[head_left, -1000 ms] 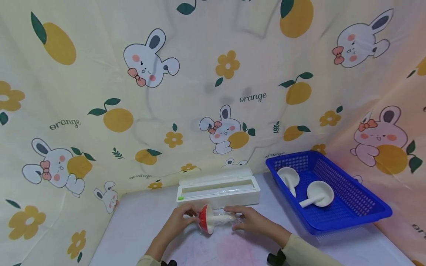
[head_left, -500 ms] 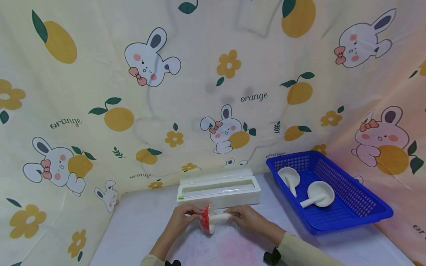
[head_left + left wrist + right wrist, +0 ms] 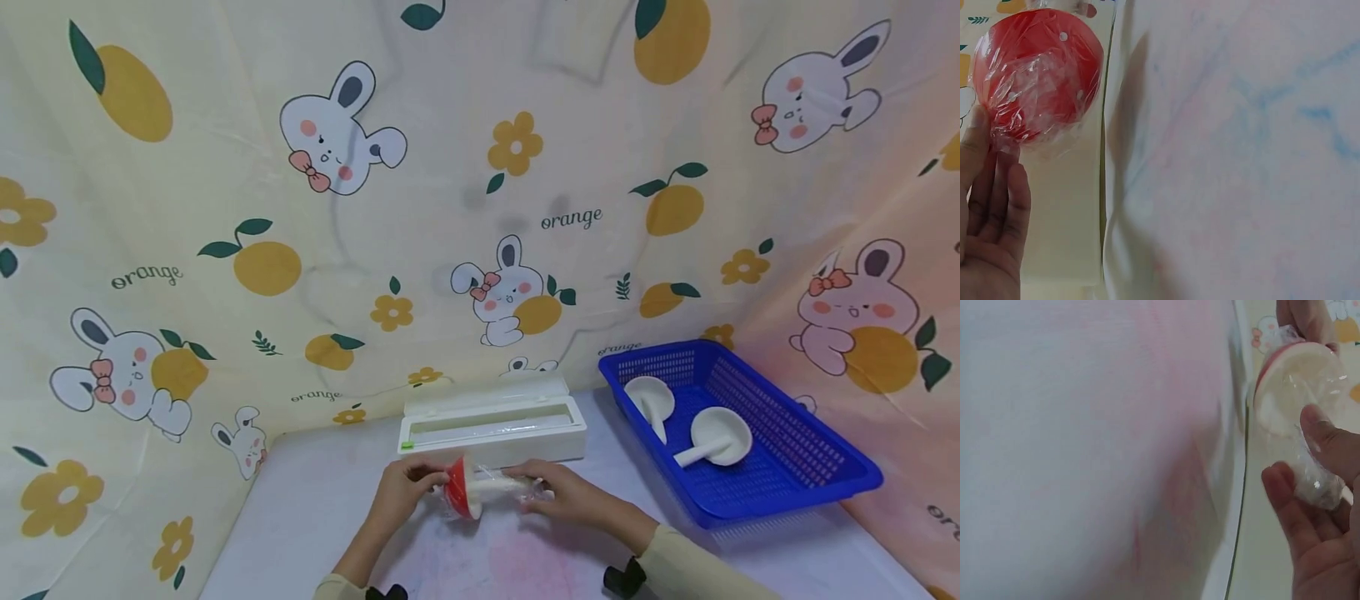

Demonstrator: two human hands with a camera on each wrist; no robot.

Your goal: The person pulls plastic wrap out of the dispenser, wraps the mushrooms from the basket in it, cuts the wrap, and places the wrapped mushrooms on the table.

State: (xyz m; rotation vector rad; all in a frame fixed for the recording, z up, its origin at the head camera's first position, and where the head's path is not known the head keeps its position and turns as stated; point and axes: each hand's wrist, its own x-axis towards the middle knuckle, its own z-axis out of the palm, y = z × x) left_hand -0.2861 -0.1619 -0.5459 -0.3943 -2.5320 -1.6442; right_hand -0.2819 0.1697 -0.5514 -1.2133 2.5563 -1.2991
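A toy mushroom point(image 3: 456, 487) with a red, white-dotted cap and pale stem lies sideways between both hands, wrapped in clear film. My left hand point(image 3: 396, 497) pinches the wrapped cap point(image 3: 1054, 56) at its outer side with thumb and forefinger. Crinkled film covers the dots in the left wrist view. My right hand point(image 3: 573, 498) holds the far end of the wrapped stem. In the right wrist view, its thumb lies along the bunched film point(image 3: 1319, 487) and the fingers curl below, with the pale cap underside point(image 3: 1279, 403) facing that hand.
Behind the hands stands a white cling-film dispenser point(image 3: 498, 452) with its lid raised. At right, a blue basket point(image 3: 795, 507) holds two white mushroom-like pieces point(image 3: 651, 398) with stems. The cloth-covered table point(image 3: 300, 517) meets a printed curtain at the back.
The mushroom has shifted slightly left. My right hand has moved a little right, after first sliding left toward the cap, and the film at the stem end shows again.
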